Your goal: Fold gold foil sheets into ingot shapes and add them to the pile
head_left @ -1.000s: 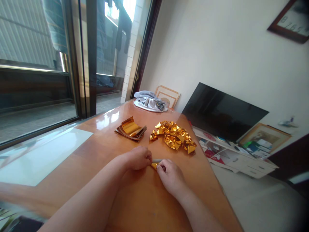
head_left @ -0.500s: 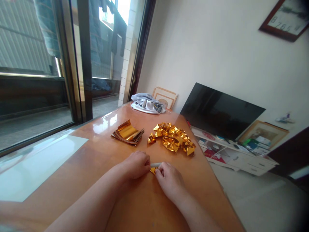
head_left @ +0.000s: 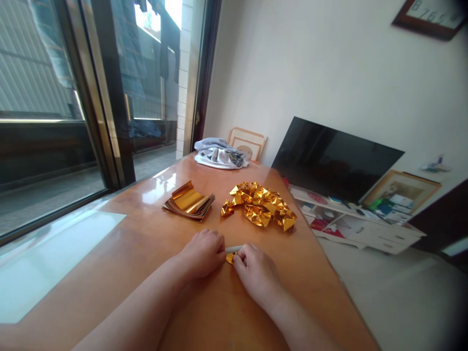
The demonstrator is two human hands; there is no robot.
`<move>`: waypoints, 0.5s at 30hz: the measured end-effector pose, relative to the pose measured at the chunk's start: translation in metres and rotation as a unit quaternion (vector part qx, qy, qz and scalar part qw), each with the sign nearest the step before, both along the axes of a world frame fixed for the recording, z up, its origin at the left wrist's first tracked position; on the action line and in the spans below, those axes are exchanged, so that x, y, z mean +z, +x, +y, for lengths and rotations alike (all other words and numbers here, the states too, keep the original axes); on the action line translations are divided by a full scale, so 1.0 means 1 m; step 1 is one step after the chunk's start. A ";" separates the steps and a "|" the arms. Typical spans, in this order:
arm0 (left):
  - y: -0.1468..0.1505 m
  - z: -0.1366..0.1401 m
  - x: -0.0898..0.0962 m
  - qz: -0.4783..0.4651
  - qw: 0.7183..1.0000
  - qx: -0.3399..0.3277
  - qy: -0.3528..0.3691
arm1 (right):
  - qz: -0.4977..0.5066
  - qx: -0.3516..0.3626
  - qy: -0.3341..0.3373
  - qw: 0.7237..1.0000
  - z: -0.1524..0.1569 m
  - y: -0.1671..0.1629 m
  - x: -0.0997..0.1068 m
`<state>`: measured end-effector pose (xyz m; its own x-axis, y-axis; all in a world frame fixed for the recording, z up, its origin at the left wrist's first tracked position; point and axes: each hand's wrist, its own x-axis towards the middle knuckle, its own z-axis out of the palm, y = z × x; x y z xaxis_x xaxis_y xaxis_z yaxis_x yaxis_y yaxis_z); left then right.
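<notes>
My left hand (head_left: 205,253) and my right hand (head_left: 257,270) meet low over the table, fingers closed. Between them is a small piece of gold foil paper (head_left: 230,258) with a pale, rolled-looking edge (head_left: 233,249), gripped from both sides. Most of the piece is hidden by my fingers. Beyond my left hand lies a stack of gold foil paper sheets (head_left: 188,201), the top one curled up. A heap of folded gold foil pieces (head_left: 263,205) sits past my right hand, with one piece slightly apart on its left.
The glossy wooden table (head_left: 139,263) has a pale sheet (head_left: 58,265) at its left. Grey and white cloth (head_left: 221,155) lies bundled at the far end, near leaning frames (head_left: 248,141). To the right are a television (head_left: 332,158) and a low white cabinet (head_left: 369,234).
The view has shifted slightly. Both hands keep their hold on the gold foil paper, with hardly any movement. The stack and heap lie as before.
</notes>
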<state>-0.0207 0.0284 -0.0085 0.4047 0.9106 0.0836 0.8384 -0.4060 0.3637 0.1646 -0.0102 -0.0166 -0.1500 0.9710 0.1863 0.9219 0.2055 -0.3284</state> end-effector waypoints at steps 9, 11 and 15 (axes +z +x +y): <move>0.000 0.000 -0.004 -0.001 1.000 0.009 0.004 | 0.019 0.016 -0.006 1.000 -0.001 0.004 0.001; 0.000 0.001 -0.005 -0.004 1.000 0.007 0.006 | 0.021 0.046 -0.001 0.999 -0.002 0.006 0.002; -0.001 0.003 -0.006 -0.006 1.000 -0.001 0.002 | 0.006 0.102 0.004 0.995 -0.004 0.011 0.007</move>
